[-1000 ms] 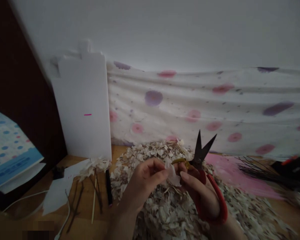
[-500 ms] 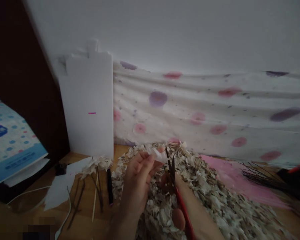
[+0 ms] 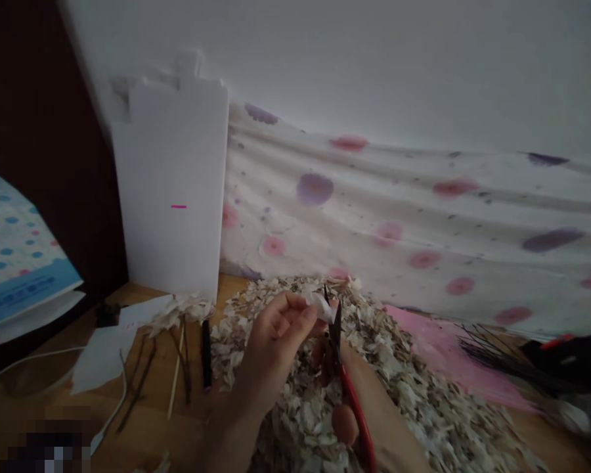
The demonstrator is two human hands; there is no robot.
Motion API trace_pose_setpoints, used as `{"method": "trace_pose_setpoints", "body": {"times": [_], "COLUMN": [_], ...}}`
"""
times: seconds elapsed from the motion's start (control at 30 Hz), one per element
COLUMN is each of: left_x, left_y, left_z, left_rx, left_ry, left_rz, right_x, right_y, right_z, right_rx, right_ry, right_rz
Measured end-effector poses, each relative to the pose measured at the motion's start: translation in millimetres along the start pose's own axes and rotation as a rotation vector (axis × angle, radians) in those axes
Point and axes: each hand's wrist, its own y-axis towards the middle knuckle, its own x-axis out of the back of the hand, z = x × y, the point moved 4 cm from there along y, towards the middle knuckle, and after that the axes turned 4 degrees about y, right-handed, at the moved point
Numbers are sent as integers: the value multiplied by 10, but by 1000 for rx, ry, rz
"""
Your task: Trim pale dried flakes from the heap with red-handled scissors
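Head view: hands (image 3: 273, 338) hold scissors (image 3: 355, 404) and white piece (image 3: 318, 304).

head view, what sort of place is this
Probably an indoor craft corner, perhaps in a home: a big heap of pale, petal-like pieces covers part of a wooden work surface, red-handled scissors are in use, and a flower-print cloth hangs along the wall behind.

Head cam, sole view: worn on person's head, looks fwd & slightly down over table (image 3: 145, 443) to wall (image 3: 398, 66) & flower-print cloth (image 3: 398, 203) behind; wide FOV, tilted a bit. L hand (image 3: 270, 335) & R hand (image 3: 342, 387) close, lower ctr; petal pile (image 3: 387, 361) just beyond/around; wall farthest, up top.
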Motion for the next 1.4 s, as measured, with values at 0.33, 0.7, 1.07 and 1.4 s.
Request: {"method": "trace_pose_setpoints", "body": {"times": [0.33,0.7,1.07,1.4], "left_x": [22,48,21,55], "left_y": [30,39,45,66], "left_z": [-26,38,32,-12], "left_rx": [25,17,40,28], "left_ry": [35,28,-29,-33], "left_rz": [-4,-9,1,-1], "right_x": [-4,-20,-20,-17], "right_y": [67,28,45,41], "right_z": [-56,-96,-118,-148], "right_rx": [-15,-28,-29,-133], "right_ry": [-55,20,5,-72], "right_rz": [-24,-19,-43,44]}}
